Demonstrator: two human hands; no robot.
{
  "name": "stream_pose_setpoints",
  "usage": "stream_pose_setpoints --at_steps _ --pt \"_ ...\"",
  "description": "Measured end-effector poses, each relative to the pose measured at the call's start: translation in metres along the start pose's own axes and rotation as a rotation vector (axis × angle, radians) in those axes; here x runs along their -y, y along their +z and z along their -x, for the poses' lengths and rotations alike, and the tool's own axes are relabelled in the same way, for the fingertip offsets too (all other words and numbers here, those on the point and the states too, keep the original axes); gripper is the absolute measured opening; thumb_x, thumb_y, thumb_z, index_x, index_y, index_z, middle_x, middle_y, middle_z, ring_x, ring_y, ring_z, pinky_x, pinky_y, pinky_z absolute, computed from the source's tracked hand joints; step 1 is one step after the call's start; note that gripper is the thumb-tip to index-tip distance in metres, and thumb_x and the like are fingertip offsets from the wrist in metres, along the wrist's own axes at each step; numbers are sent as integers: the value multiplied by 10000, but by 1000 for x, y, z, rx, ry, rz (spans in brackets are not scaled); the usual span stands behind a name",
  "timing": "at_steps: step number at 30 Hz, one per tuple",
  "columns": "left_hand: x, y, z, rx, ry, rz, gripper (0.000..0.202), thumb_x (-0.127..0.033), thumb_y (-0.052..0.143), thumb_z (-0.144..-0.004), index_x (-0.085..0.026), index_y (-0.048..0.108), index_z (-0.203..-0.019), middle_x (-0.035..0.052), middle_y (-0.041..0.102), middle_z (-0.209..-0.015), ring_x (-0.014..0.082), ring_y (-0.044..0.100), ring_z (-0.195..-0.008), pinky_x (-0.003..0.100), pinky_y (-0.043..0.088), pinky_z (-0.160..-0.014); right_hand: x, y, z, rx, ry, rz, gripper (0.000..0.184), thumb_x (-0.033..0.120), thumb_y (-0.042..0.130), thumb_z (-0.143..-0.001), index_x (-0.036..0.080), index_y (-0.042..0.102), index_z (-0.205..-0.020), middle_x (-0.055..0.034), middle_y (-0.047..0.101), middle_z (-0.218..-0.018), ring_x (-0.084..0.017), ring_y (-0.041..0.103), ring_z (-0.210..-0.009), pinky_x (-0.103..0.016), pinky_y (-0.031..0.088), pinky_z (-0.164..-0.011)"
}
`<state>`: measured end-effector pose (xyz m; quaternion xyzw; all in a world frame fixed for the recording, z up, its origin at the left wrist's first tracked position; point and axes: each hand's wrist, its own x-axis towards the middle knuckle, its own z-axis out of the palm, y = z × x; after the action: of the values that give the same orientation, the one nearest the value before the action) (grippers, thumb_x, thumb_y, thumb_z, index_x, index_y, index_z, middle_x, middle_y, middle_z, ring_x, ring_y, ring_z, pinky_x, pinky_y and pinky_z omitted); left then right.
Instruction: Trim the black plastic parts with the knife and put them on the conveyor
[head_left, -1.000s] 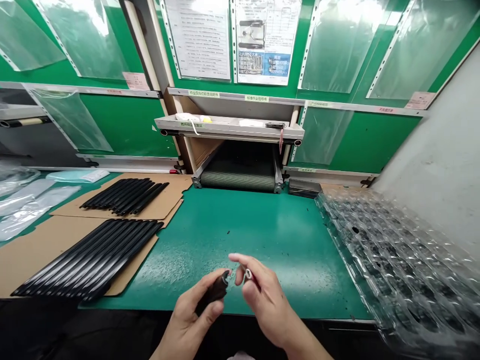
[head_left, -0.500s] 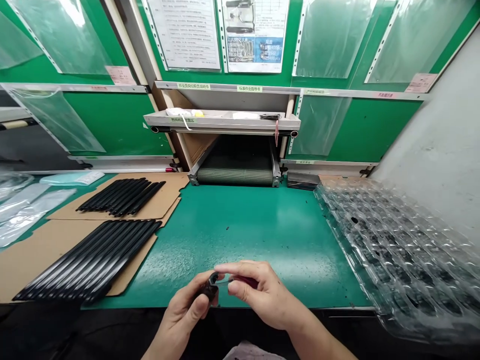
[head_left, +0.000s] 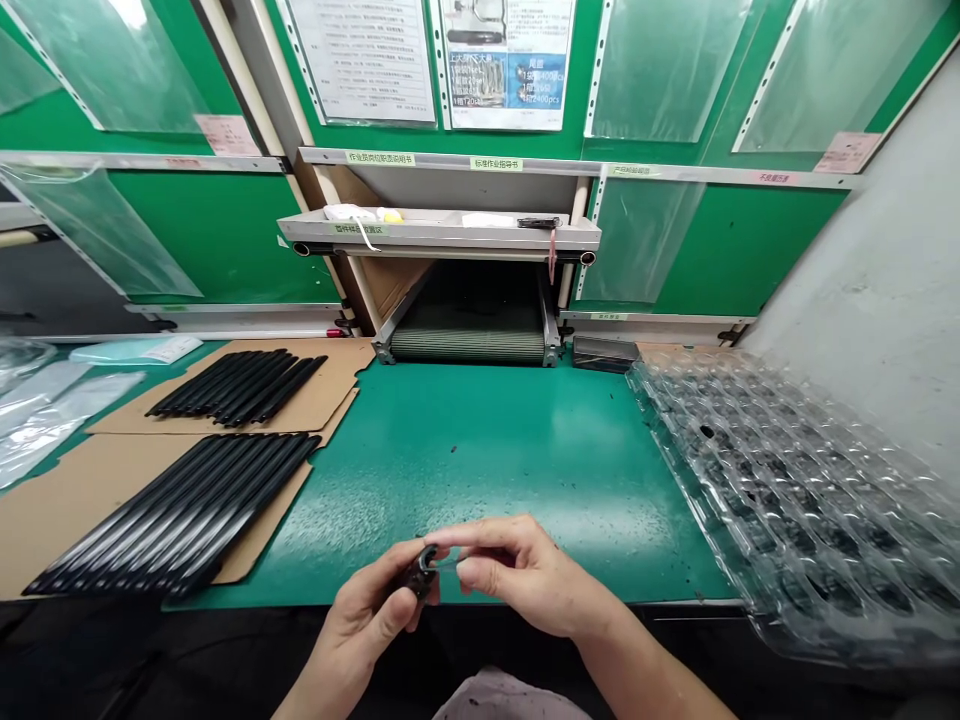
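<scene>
Low at the front edge of the table, my left hand (head_left: 366,612) is closed around a small black plastic part (head_left: 421,576) with a curved, hook-like rim. My right hand (head_left: 529,580) pinches a thin-bladed hand tool (head_left: 448,562), and the blade reaches to the part's curved opening. The tool's handle is mostly hidden inside my right hand. My right index finger stretches over to the top of the part, close to my left fingers.
On the left, cardboard sheets (head_left: 45,515) carry two groups of black tubes (head_left: 180,510). Clear plastic trays (head_left: 787,500) fill the right side. A small conveyor (head_left: 469,342) stands at the back under a metal shelf (head_left: 442,236). A dark box (head_left: 604,354) sits beside it.
The view has tilted slightly. My hands stay in nearly the same pose; the tool's dark red handle, visible before, is now hidden behind my right fingers.
</scene>
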<state>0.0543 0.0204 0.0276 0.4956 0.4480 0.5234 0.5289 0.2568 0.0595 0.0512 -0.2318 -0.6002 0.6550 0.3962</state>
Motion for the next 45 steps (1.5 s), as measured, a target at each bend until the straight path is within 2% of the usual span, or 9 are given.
stream_pose_setpoints --at_steps 8,15,18,21,27,33,38,43,45 --pt "-1 0 2 -44 -3 -36 368 -510 758 -756 -265 790 -1029 35 705 -761 138 552 -583 263 499 -600 2 2 -2 -15 6 89 314 253 606 -911 236 714 -1205 -44 736 -1083 -213 659 -1002 -320 504 -877" --pt "0 -4 3 -184 87 -190 381 -496 794 -714 -258 797 -1012 37 754 -819 174 639 -614 279 564 -642 -2 9 -2 -122 -31 398 373 172 592 -910 363 693 -1214 22 682 -881 -143 598 -771 -263 458 -735" --pt "8 -10 3 -186 171 -299 347 -431 798 -729 -278 789 -1040 32 770 -880 195 685 -678 302 586 -732 0 14 -2 -140 -41 446 383 174 572 -930 391 675 -1229 31 636 -842 -133 573 -753 -255 434 -718" --pt "13 -8 4 -260 263 -361 316 -332 799 -743 -298 774 -1056 13 772 -975 226 717 -842 313 585 -825 -2 20 -6 -170 -64 485 352 221 540 -962 409 669 -1230 35 570 -776 -126 546 -723 -249 406 -677" --pt "6 0 3 -323 629 -654 403 -131 764 -763 -302 704 -1124 1 744 -1031 225 694 -887 363 553 -860 -21 21 -17 -338 -13 540 305 283 498 -986 377 699 -1196 25 536 -754 -125 528 -700 -259 390 -667" --pt "3 -9 -3 -485 675 -863 348 -161 758 -787 -257 663 -1108 45 724 -1033 251 679 -921 429 514 -913 -10 24 -9 -256 -27 394 352 273 497 -973 399 655 -1261 13 570 -808 -135 546 -726 -260 433 -686" --pt "5 -10 -5 -490 756 -903 320 -178 775 -770 -255 679 -1066 50 741 -989 258 685 -896 426 530 -878 -1 25 -7 -193 3 449 405 210 535 -934 410 649 -1267 18 603 -809 -145 564 -736 -263 450 -697" --pt "0 -7 -5 -501 701 -907 280 -218 764 -784 -262 695 -1052 53 753 -990 267 694 -906 426 526 -891 -1 21 -7 -117 9 424 423 191 528 -936 410 638 -1281 18 689 -965 -153 612 -807 -258 476 -732" --pt "-1 -7 -5 -486 720 -893 301 -201 771 -772 -270 706 -1058 46 756 -1003 269 694 -917 422 515 -908 -4 18 -8 -125 -1 492 398 209 531 -949 419 647 -1265 23 691 -932 -154 607 -802 -257 462 -730"
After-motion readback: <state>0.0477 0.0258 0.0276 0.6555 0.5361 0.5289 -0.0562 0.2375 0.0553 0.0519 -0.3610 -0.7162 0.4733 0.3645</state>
